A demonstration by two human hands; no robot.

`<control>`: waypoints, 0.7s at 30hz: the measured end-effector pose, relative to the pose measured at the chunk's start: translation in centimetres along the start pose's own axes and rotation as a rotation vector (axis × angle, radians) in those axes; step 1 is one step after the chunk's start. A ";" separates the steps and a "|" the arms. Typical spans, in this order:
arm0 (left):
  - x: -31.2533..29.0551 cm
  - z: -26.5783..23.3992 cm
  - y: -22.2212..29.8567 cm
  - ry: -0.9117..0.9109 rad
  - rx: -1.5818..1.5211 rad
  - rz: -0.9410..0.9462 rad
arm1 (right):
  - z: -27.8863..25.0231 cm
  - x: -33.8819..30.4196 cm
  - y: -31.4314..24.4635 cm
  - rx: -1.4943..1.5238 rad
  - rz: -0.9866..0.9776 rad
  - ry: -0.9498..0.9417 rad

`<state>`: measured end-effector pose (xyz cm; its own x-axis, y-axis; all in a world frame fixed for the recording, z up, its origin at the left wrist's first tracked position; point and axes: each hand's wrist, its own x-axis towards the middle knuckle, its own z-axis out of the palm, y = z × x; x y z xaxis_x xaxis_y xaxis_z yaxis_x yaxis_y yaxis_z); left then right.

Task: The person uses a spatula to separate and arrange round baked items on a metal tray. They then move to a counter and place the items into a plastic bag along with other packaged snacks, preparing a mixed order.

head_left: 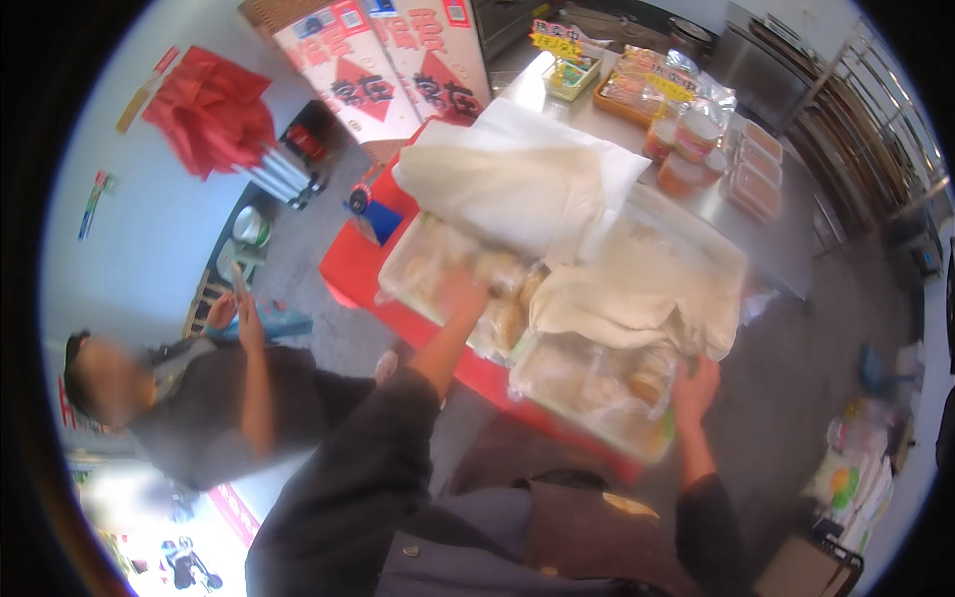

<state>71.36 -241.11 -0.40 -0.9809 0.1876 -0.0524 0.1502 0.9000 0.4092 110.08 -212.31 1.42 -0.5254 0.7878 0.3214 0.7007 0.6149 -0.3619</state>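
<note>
While the left hand [464,297] blurs over bagged buns [509,320], the right hand [699,383] bends by cloth [607,303] — both grips unclear.

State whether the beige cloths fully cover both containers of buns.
No, buns show beyond the edges of the beige cloths in both the left container and the right container.

Chinese characters, large and in red and black, run down two upright display boards — the left board [350,80] and the right board [436,70] — each with a red diamond behind black characters and a red-framed square code near its top. A yellow sign card [556,38] with bold characters stands at the yellow-green basket [569,92]; a second yellow card [671,87], lettered in red, stands at the orange-brown basket [621,110].
</note>
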 end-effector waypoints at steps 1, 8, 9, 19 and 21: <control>1.7 0.4 -3.6 -0.073 0.034 -0.029 | 1.7 0.6 -3.6 0.188 0.038 -0.125; 1.8 2.0 -5.6 -0.201 -0.304 0.163 | 17.8 5.0 -26.3 0.948 0.475 -0.559; 2.0 1.5 -5.6 -0.200 -0.350 0.200 | 20.0 6.0 -27.2 0.839 0.451 -0.624; 2.4 -2.0 -7.2 -0.506 -0.824 0.027 | 24.3 4.3 -34.4 0.775 0.632 -0.360; 3.0 -2.0 -7.1 -0.495 -0.911 0.002 | 23.9 4.9 -33.1 1.054 0.771 -0.552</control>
<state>67.11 -247.68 -1.67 -0.7891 0.5149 -0.3348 -0.2007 0.2989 0.9329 72.76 -227.92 -5.95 -0.4727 0.6943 -0.5427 0.3397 -0.4247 -0.8392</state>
